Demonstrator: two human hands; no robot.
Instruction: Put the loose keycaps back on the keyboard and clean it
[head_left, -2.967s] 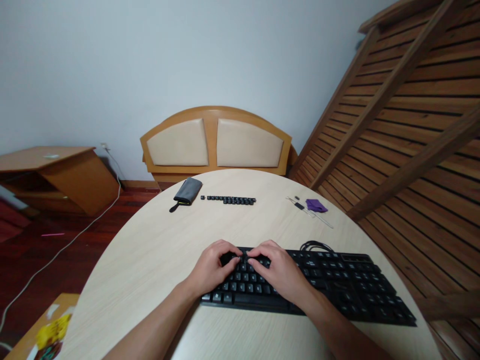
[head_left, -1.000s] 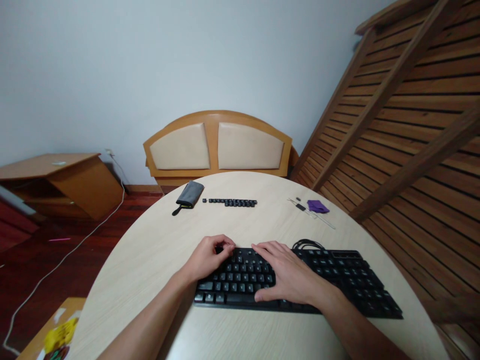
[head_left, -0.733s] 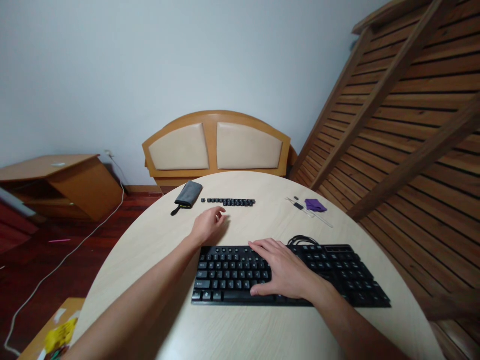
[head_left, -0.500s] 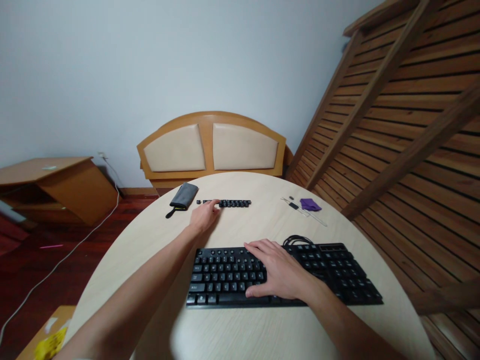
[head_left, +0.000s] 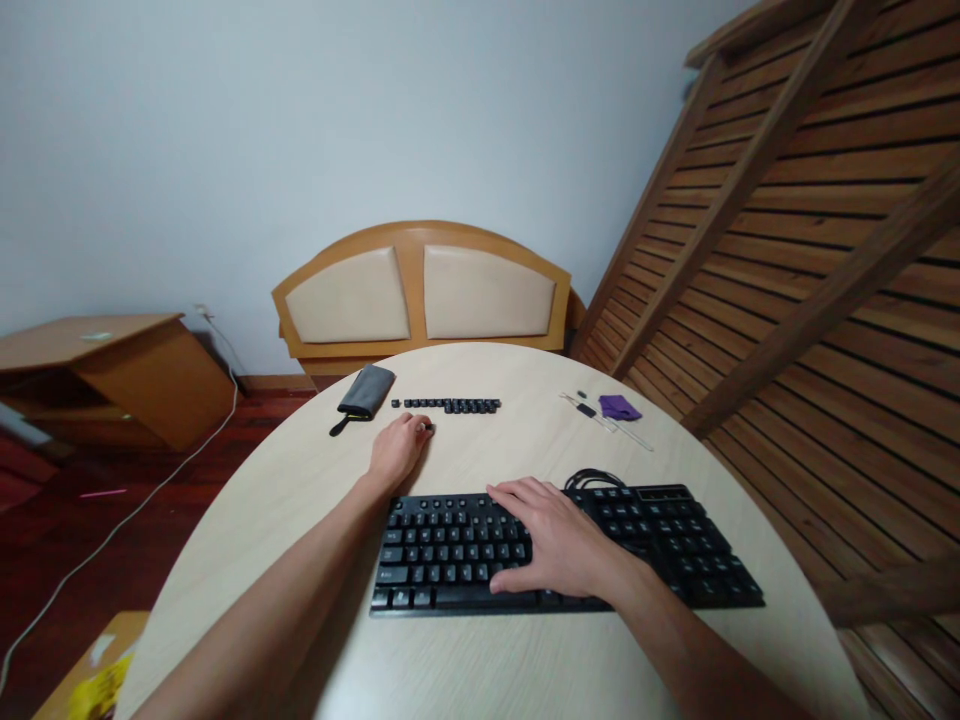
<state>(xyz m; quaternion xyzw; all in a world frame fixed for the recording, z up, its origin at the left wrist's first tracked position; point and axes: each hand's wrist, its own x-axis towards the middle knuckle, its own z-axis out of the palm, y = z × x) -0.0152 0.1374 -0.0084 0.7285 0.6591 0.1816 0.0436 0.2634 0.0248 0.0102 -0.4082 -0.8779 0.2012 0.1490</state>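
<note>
My left hand (head_left: 397,447) pinches a small black keycap (head_left: 429,427) just above the table, on the near side of the loose keycaps (head_left: 472,405). Those keycaps lie in two short rows, with a single one apart at the left end. A black keyboard (head_left: 457,552) lies nearer to me, several of its upper-row keys gone. Resting across its middle, my right hand (head_left: 559,540) has its thumb and fingers spread and covers some of the keys.
A grey pouch (head_left: 367,390) lies at the table's far left. Toward the right are a purple cloth (head_left: 619,407) and thin wire tools (head_left: 600,415) with a black piece. The keyboard's coiled cable (head_left: 592,478) sits behind it. A slatted wooden panel (head_left: 810,300) leans at the right.
My left hand has drawn back toward me from the loose keycaps, taking one from the left end of the nearer row. My right hand has stayed on the keyboard.
</note>
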